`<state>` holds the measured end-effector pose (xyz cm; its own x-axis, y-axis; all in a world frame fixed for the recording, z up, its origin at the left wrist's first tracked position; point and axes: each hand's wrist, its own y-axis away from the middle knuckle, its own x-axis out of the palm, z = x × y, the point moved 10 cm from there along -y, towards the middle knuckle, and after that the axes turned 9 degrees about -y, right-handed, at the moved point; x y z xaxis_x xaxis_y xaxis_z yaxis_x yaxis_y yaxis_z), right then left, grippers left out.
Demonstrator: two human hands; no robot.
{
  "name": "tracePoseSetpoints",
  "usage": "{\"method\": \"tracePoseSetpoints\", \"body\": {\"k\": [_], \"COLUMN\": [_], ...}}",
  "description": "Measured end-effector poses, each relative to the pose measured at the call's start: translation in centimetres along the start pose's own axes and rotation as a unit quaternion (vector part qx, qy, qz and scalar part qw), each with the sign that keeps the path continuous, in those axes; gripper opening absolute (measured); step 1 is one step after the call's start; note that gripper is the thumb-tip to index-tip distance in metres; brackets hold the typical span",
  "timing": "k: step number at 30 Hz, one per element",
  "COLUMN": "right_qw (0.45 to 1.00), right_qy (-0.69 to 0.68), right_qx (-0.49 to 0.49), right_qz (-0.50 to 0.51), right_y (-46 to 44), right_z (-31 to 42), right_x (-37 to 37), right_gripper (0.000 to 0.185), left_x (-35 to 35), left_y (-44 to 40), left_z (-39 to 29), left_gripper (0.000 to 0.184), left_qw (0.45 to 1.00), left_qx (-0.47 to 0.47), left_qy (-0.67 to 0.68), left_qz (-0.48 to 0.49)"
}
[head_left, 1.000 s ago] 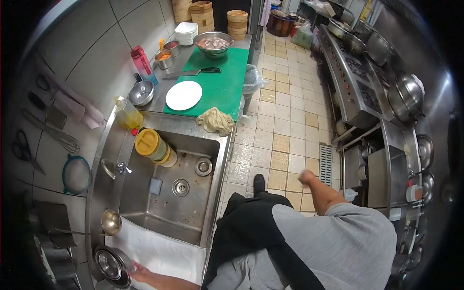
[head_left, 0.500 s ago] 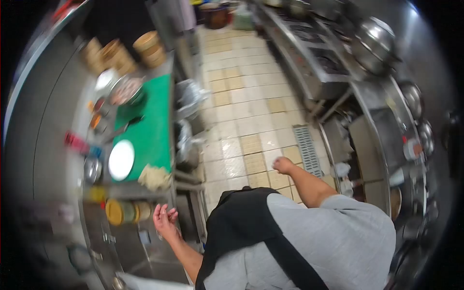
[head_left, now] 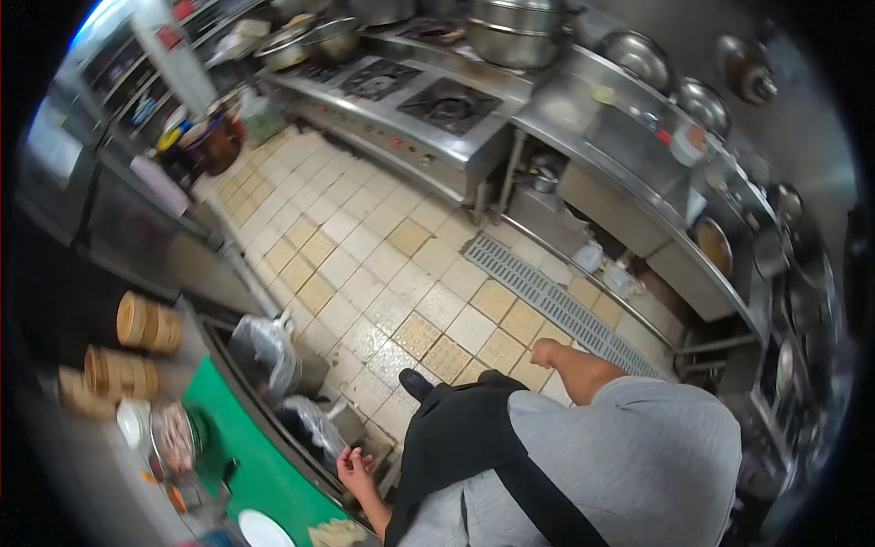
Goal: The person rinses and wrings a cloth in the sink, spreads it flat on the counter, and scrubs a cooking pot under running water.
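Note:
My left hand [head_left: 355, 462] is held low beside the edge of the green cutting board [head_left: 257, 460], near the lined bins. Its fingers are loosely bent and apart, with nothing in them. Over the tiled floor, my right hand [head_left: 546, 352] is curled closed, and no object shows in it. On the board lie a knife [head_left: 225, 478], a white plate [head_left: 264, 529] and a pale crumpled cloth [head_left: 336, 533]. A metal bowl of pale pinkish pieces [head_left: 175, 438] stands at the board's far left.
Bins with clear plastic liners [head_left: 266, 351] stand under the left counter. Bamboo steamers [head_left: 149, 323] sit at its far end. Ahead is a gas range [head_left: 448, 102] with a large steel pot [head_left: 513, 41]. A steel counter [head_left: 629, 150] runs along the right; a drain grate [head_left: 556, 296] crosses the floor.
My view has turned right, toward the range and right counter. The left counter has swung to the lower left. A dark shoe now shows ahead of the apron. Both hands still hold nothing visible.

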<state>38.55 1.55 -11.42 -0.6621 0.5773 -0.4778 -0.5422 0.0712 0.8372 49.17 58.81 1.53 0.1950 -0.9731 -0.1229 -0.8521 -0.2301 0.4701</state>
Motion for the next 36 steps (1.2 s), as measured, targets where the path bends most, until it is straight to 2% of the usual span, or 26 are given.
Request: {"method": "tracePoseSetpoints", "body": {"k": [1, 3, 5, 7, 8, 9, 10, 12, 14, 16, 17, 18, 20, 21, 22, 24, 26, 28, 29, 30, 32, 35, 36], "right_qw": [1.0, 0.969, 0.992, 0.939, 0.908, 0.852, 0.839, 0.823, 0.934, 0.936, 0.868, 0.772, 0.704, 0.83, 0.823, 0.845, 0.844, 0.744, 0.658, 0.655, 0.37, 0.417, 0.409], "right_qy": [-0.024, -0.182, -0.076, -0.053, -0.201, -0.344, -0.361, -0.421, -0.176, -0.303, -0.438, -0.562, -0.62, -0.491, -0.499, -0.453, -0.451, -0.524, -0.556, -0.559, -0.77, -0.744, -0.756], "right_qx": [0.017, 0.153, 0.053, 0.03, 0.061, 0.088, 0.105, 0.096, 0.105, 0.107, 0.199, 0.281, 0.33, 0.248, 0.254, 0.263, 0.255, 0.245, 0.232, 0.235, 0.291, 0.288, 0.292], "right_qz": [-0.006, -0.065, -0.09, -0.339, -0.361, -0.384, -0.394, -0.371, -0.291, -0.143, -0.123, -0.096, -0.109, -0.091, -0.095, -0.106, -0.138, -0.335, -0.451, -0.45, -0.431, -0.435, -0.418], "right_y": [1.2, 3.6, 2.5, 3.6, 5.2, 7.2, 8.2, 8.4, 4.8, 7.2, 7.9, 9.1, 11.2, 7.7, 8.3, 9.8, 10.0, 11.0, 12.8, 13.4, 16.3, 15.3, 14.9], "right_z": [-0.9, -4.8, -5.0, -6.6, -7.4, -7.1, -6.7, -5.9, -5.7, -4.7, -7.0, -8.3, -11.1, -13.8, -15.3, -18.2, -20.5, -23.9, -24.3, -23.6, -21.6, -19.9, -18.8], "right_x": [-0.2, -1.5, -2.9, -5.4, -5.1, -5.4, -5.1, -3.2, 1.1, 4.4, 7.3, 10.6, 12.6, 14.4, 14.0, 13.0, 11.6, 8.5, 6.8, 5.2, 3.9, 5.1, 6.5], "right_gripper": [0.036, 0.038, 0.033, 0.028, 0.027, 0.026, 0.026, 0.024, 0.026, 0.022, 0.027, 0.036, 0.042, 0.033, 0.033, 0.022, 0.025, 0.023, 0.018, 0.018, 0.017, 0.018, 0.02], "left_x": [1.4, 4.9, 8.4, 12.8, 15.3, 17.6, 20.2, 25.0, 30.4, 35.3, 37.7, 39.8, 44.6, 47.0, 49.1, 52.9, 56.1, 59.1, 60.6, 62.4, 66.5, 74.4, 77.3], "left_y": [-2.5, -7.3, -12.5, -18.0, -20.1, -21.8, -24.4, -26.6, -26.7, -27.3, -27.1, -26.6, -24.2, -22.4, -21.4, -17.5, -14.1, -11.9, -11.1, -11.3, -11.3, -9.3, -8.6], "left_z": [-0.3, -1.6, -2.8, -4.5, -6.3, -8.5, -9.9, -14.0, -17.5, -18.7, -18.2, -18.0, -15.8, -14.5, -12.4, -9.7, -7.7, -6.7, -6.5, -6.2, -5.5, -6.5, -6.7], "left_gripper": [0.028, 0.028, 0.025, 0.021, 0.02, 0.02, 0.021, 0.021, 0.021, 0.022, 0.023, 0.023, 0.024, 0.025, 0.026, 0.026, 0.027, 0.029, 0.029, 0.029, 0.029, 0.029, 0.028], "left_qw": [0.999, 0.995, 0.989, 0.972, 0.963, 0.956, 0.952, 0.945, 0.935, 0.93, 0.933, 0.936, 0.924, 0.912, 0.892, 0.836, 0.791, 0.751, 0.724, 0.721, 0.658, 0.627, 0.624], "left_qx": [-0.018, -0.03, -0.035, -0.024, -0.01, -0.012, 0.005, 0.034, 0.068, 0.082, 0.073, 0.064, 0.039, 0.036, 0.022, 0.03, 0.006, 0.013, 0.018, 0.018, 0.062, 0.118, 0.133], "left_qy": [-0.011, -0.041, -0.094, -0.118, -0.137, -0.177, -0.151, -0.216, -0.229, -0.243, -0.229, -0.218, -0.231, -0.246, -0.262, -0.334, -0.376, -0.399, -0.426, -0.43, -0.469, -0.464, -0.456], "left_qz": [0.028, 0.085, 0.111, 0.203, 0.231, 0.232, 0.265, 0.244, 0.263, 0.263, 0.267, 0.268, 0.302, 0.327, 0.366, 0.433, 0.482, 0.527, 0.542, 0.544, 0.586, 0.614, 0.621]}}
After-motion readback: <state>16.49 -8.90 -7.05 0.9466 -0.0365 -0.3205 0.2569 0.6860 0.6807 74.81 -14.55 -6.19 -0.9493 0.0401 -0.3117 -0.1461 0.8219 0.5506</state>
